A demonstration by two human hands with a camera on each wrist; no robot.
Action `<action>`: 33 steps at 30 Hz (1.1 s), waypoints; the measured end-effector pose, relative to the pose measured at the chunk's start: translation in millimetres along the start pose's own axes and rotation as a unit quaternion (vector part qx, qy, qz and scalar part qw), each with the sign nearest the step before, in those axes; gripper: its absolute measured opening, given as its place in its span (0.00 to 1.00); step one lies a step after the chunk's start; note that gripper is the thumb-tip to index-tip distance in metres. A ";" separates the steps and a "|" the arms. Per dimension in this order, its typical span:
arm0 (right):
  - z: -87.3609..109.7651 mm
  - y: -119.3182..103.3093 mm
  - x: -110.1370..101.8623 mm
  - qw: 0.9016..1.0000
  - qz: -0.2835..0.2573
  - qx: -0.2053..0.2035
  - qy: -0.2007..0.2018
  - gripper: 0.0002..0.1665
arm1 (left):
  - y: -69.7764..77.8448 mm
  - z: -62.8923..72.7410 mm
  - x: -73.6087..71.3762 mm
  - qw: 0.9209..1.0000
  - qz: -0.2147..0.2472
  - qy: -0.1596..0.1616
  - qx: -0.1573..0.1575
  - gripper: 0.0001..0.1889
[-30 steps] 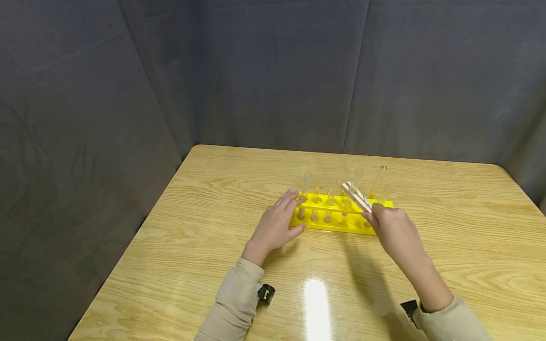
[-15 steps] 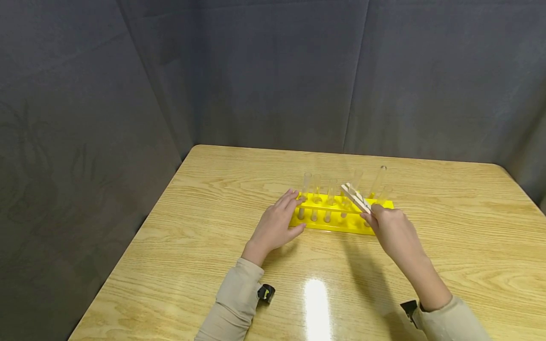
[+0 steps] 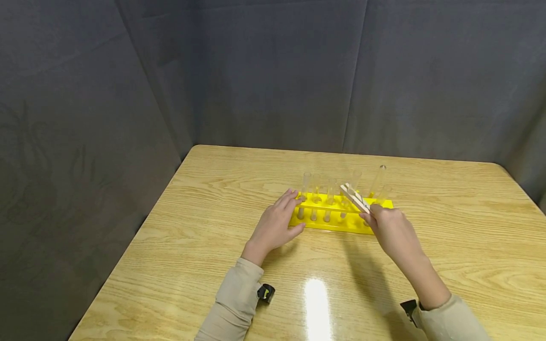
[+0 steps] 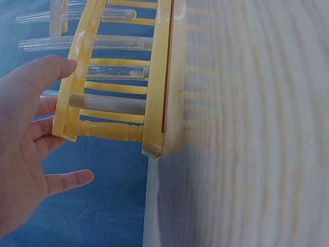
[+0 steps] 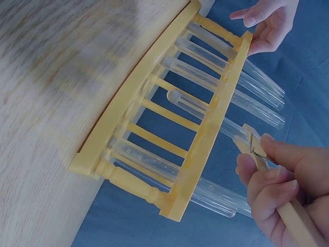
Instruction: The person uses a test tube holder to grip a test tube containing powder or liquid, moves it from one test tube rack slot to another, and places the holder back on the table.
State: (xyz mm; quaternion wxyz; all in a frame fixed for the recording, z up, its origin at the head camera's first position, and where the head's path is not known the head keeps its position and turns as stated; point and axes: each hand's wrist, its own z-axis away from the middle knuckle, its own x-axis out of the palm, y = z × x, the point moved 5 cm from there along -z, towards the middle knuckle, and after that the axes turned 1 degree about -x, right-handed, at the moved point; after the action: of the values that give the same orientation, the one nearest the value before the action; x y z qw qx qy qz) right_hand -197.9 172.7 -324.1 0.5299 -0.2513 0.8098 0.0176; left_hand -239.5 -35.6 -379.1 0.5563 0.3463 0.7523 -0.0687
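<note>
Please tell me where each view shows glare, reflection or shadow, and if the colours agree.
Head view: white glare on the table, shadow beside the right forearm, cloth dark grey; left wrist view: rack mirrored in the table, cloth blue; right wrist view: soft shadows at upper left, cloth blue too, so the colours disagree.

Head view: your right hand (image 3: 396, 234) hides the lower right corner of the yellow rack (image 3: 347, 226); clear tubes (image 3: 331, 188) too faint to read; bottom edge crops your 2 sleeves (image 3: 234, 293). Left wrist: top edge cuts the rack and wooden clamp (image 4: 55, 21). Right wrist: bottom edge cuts the clamp's handle (image 5: 296, 221).
</note>
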 end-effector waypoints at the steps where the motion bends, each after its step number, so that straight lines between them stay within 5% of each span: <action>1: -0.2 0.0 0.1 1.000 0.001 -0.001 0.000 0.14 | 0.0 0.0 -0.1 1.000 0.000 0.000 0.001 0.27; 33: 1.9 2.8 6.1 1.000 -0.002 0.007 -0.015 0.14 | 1.4 0.4 0.2 1.000 -0.004 -0.005 -0.006 0.27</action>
State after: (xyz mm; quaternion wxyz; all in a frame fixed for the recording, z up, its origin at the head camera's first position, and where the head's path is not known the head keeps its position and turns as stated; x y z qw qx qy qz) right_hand -199.3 173.3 -330.8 0.5439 -0.2486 0.8014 0.0148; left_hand -238.4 -34.6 -379.0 0.5618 0.3394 0.7514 -0.0685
